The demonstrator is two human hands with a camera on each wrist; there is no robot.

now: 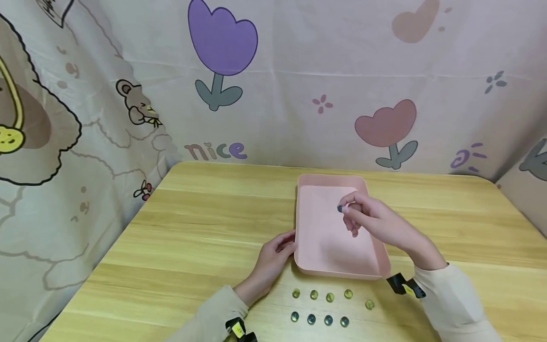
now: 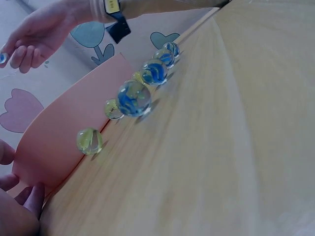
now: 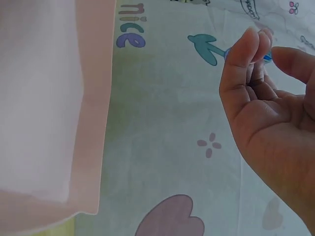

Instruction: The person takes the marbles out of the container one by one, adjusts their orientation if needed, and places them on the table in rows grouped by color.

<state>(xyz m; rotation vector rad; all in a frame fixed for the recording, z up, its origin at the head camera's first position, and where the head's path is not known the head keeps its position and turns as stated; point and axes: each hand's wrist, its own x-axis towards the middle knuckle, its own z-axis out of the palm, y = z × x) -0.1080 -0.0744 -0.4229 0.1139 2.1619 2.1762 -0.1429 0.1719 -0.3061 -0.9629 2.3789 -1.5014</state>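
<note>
Thumb and forefinger of my right hand (image 1: 369, 218) pinch a blue glass marble (image 1: 340, 208) above the pink tray (image 1: 314, 274). In the right wrist view that marble (image 3: 267, 58) shows only partly between the fingertips. My left hand (image 1: 273, 261) touches the outer left wall of the tray with its fingers; part of that contact is out of sight. In front of the tray's near edge lie several yellow marbles (image 1: 314, 295), one set off to the right. A row of several blue marbles (image 1: 328, 320) lies closer to me.
The tray stands on a wood-grain table (image 1: 205, 223), and no marble shows inside it. Behind the table hangs a printed cloth (image 1: 290, 47) with flowers, which also covers the left side.
</note>
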